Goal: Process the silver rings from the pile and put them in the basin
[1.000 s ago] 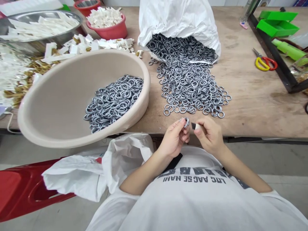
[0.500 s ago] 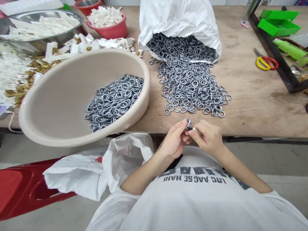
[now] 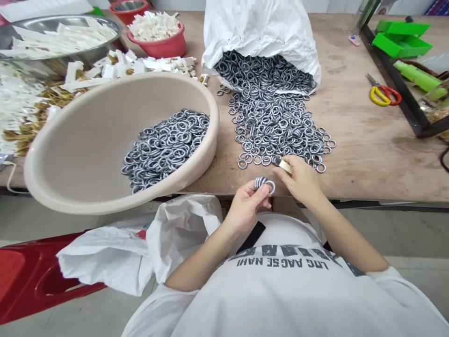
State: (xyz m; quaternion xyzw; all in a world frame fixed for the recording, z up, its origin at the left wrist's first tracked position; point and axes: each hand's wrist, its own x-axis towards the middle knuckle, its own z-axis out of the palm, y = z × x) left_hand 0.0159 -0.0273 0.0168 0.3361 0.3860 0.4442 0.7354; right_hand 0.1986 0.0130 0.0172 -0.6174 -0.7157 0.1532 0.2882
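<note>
The left hand (image 3: pixel 245 207) is curled almost shut around a small stack of metal rings (image 3: pixel 264 184), with the thumb across the near side and the stack standing on edge above the fingers. Just beside it, the right hand (image 3: pixel 300 181) pinches a short cream stick (image 3: pixel 285 164) with a dark tip between thumb and forefinger, its other fingers loosely bent. The hands are apart, and the stick's dark tip points toward the stack.

The rings look stiff and hard, each one light, with a smooth coating that may let them slip and scatter. They seem unlikely to bend or break in the hand. The stack is best held by the outer rims, leaving the holes clear; a single ring is easiest to pinch at its edge.

The wooden surface (image 3: pixel 365 159) carries a loose spill of rings (image 3: pixel 277 126) running from a white sack (image 3: pixel 259 32). More rings (image 3: pixel 164 150) lie in a tilted beige basin (image 3: pixel 206 140). Farther off are white plastic pieces (image 3: pixel 119 68), a red tub (image 3: pixel 157 44), and scissors (image 3: pixel 384 96).
</note>
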